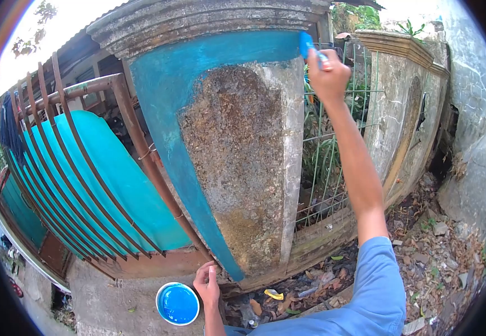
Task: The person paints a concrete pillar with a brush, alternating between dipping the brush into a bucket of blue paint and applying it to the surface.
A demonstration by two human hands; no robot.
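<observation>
My right hand [329, 75] is raised at the upper right of a concrete pillar [243, 140], its fingers closed round the handle of a paintbrush [307, 45]. The blue bristles touch the pillar's top right corner. Blue paint [164, 95] covers the pillar's top band and left edge; the rough brown and grey middle and the pale right edge are bare. Low down, my left hand [206, 284] is beside an open tub of blue paint [178, 303], near the foot of the pillar. Its fingers look bent, and whether they hold anything is hidden.
A rusty barred gate [131, 117] with turquoise sheeting stands left of the pillar. Green wire fencing [324, 162] and a second pillar [391, 106] are to the right. Dry leaves and rubble [433, 252] cover the ground, with a yellow wrapper [274, 294] near the pillar's base.
</observation>
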